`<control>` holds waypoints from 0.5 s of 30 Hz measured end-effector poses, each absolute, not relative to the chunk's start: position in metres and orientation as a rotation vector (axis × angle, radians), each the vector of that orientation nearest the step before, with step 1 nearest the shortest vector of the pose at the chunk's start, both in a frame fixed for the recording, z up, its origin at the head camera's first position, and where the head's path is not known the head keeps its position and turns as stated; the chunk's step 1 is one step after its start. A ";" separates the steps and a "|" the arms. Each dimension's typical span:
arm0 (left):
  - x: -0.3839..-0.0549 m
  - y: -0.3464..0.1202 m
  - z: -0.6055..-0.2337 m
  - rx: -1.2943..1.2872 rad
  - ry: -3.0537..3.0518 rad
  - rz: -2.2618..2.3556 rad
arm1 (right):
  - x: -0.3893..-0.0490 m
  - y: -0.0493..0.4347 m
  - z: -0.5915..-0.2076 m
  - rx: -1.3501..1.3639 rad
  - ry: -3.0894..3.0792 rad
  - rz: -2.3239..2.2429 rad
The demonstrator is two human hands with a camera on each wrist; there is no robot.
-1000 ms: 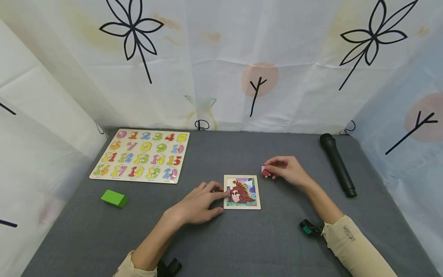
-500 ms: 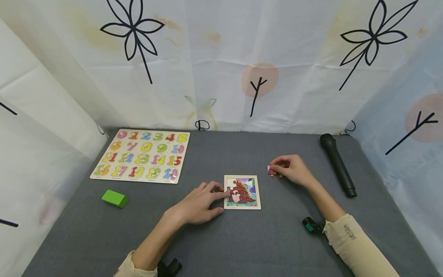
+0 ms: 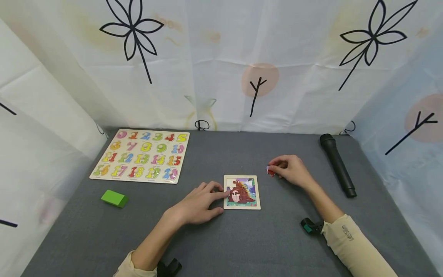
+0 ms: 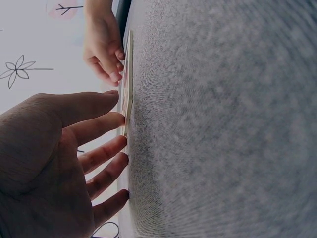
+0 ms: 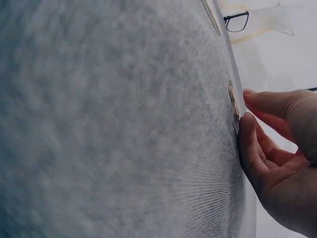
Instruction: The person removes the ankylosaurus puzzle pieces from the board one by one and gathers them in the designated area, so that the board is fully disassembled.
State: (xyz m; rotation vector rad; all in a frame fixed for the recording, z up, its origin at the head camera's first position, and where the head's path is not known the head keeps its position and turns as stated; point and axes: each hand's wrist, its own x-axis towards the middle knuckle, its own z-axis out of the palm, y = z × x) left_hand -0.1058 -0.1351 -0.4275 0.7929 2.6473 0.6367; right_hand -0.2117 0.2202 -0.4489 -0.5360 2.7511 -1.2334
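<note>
A small jigsaw puzzle (image 3: 245,195) in a pale wooden frame shows a brown dinosaur, with a bare pale patch at its upper left. My left hand (image 3: 198,204) lies at the frame's left side, index fingertip on the rim; the left wrist view has its fingers loosely spread along the tray's edge (image 4: 130,74). To the right of the frame, my right hand (image 3: 290,170) pinches a small red-brown and lilac puzzle piece (image 3: 269,171), partly hidden under the fingers. In the right wrist view the piece (image 5: 232,94) is low at the tabletop, thumb and index finger at its end.
A number puzzle board (image 3: 140,156) lies at the back left, a green block (image 3: 114,198) in front of it. On the right is a black microphone (image 3: 337,165). Printed white curtains (image 3: 221,65) stand behind the grey table (image 3: 256,242) and at its sides.
My right hand has shifted slightly to the right with the puzzle piece, then a touch back left. The left hand and the framed puzzle have stayed in place.
</note>
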 end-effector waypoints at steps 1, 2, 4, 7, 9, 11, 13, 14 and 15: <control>-0.106 -0.135 -0.427 0.792 2.648 0.637 | -0.211 0.219 -0.448 -0.539 2.739 -1.252; -0.106 -0.135 -0.427 0.792 2.648 0.638 | -0.210 0.218 -0.447 -0.538 2.728 -1.269; -0.106 -0.136 -0.426 0.794 2.648 0.637 | -0.208 0.215 -0.446 -0.534 2.695 -1.313; -0.106 -0.136 -0.426 0.795 2.646 0.639 | -0.205 0.211 -0.444 -0.529 2.632 -1.371; -0.106 -0.136 -0.427 0.793 2.644 0.639 | -0.203 0.208 -0.443 -0.538 2.594 -1.397; -0.106 -0.136 -0.427 0.791 2.644 0.638 | -0.201 0.204 -0.442 -0.560 2.557 -1.421; -0.106 -0.136 -0.428 0.786 2.642 0.637 | -0.198 0.199 -0.442 -0.587 2.518 -1.453; -0.106 -0.136 -0.428 0.782 2.640 0.637 | -0.198 0.197 -0.442 -0.596 2.500 -1.467; -0.107 -0.136 -0.428 0.778 2.639 0.637 | -0.197 0.195 -0.442 -0.604 2.478 -1.486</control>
